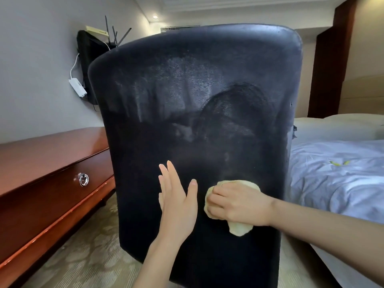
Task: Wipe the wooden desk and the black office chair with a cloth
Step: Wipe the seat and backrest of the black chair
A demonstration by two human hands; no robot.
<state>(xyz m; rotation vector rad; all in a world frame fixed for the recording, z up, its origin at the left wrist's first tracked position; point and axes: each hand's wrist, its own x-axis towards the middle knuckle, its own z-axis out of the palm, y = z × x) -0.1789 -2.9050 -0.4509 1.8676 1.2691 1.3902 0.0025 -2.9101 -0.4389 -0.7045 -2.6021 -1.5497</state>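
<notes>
From the head camera, the black office chair (195,113) is standing right in front, filling most of the picture, with the back of its backrest facing the camera. Pale streaks and smudges are showing on its upper part.

The right hand (239,202) is pressing a yellow cloth (241,228) against the lower part of the chair back. Its fingers are curling around the cloth, and bits of cloth are sticking out above and below the hand.

The left hand (178,202) is just beside it, to the left. Its fingers are straight and close together, pointing up, with the thumb sticking out to the side. It is holding nothing, and its palm is lying against the chair back.

The wooden desk (41,163) is sitting to the left of the chair. Its shiny brown tabletop is showing, and a drawer with a silver ring handle (83,179) is facing the carpet floor (87,254).

A bed (336,171) with pale sheets is lying to the right of the chair.
</notes>
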